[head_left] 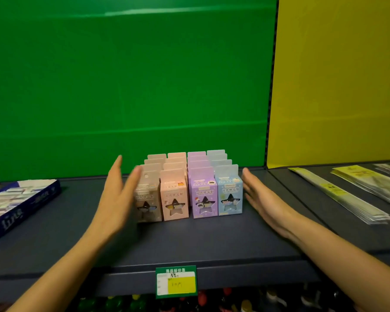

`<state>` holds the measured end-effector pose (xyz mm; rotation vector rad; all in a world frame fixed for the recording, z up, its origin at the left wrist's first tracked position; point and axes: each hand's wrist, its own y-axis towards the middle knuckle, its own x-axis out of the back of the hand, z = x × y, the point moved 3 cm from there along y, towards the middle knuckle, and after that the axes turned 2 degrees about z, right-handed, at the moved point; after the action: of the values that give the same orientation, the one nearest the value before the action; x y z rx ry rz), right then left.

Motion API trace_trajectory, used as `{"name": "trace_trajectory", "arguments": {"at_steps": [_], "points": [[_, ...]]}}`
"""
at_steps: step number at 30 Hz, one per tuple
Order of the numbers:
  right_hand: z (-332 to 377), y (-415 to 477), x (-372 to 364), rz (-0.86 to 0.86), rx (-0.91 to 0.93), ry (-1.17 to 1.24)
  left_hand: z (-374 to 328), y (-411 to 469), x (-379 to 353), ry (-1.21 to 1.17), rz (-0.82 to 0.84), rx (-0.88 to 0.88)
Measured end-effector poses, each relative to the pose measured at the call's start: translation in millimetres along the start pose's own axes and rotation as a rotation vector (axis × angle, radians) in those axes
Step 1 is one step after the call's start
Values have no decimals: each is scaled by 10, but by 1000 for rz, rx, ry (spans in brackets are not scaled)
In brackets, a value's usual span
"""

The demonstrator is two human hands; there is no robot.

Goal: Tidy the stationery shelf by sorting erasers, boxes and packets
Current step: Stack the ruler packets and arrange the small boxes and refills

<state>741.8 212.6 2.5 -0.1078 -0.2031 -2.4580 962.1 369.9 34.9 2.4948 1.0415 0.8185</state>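
Several small boxes with star-shaped windows stand in four rows on the dark shelf (212, 239): beige (149, 206), pink (174, 199), purple (203, 197) and light blue (230, 194) at the front. My left hand (119, 197) is flat and open with fingers up, just left of the beige row and partly in front of it, blurred. My right hand (263, 201) is flat and open on the right, close beside the blue row. Neither hand holds anything. A dark blue tray of erasers (20, 203) lies at the far left.
Long clear packets with yellow labels (338, 192) lie on the right part of the shelf, more of them (369, 183) behind. A green and yellow price tag (176, 282) hangs on the shelf's front edge. Green and yellow back panels rise behind. Coloured items show on the shelf below.
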Motion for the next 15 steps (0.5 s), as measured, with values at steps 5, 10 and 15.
{"name": "trace_trajectory", "arguments": {"at_steps": [5,10,15], "points": [[-78,100,-192,-16,-86,162,372,84,-106,-456,128,388],[-115,202,-335,-41,-116,209,350,149,-289,-622,230,430],[-115,263,-238,-67,-138,275,435,247,-268,-736,249,515]]}}
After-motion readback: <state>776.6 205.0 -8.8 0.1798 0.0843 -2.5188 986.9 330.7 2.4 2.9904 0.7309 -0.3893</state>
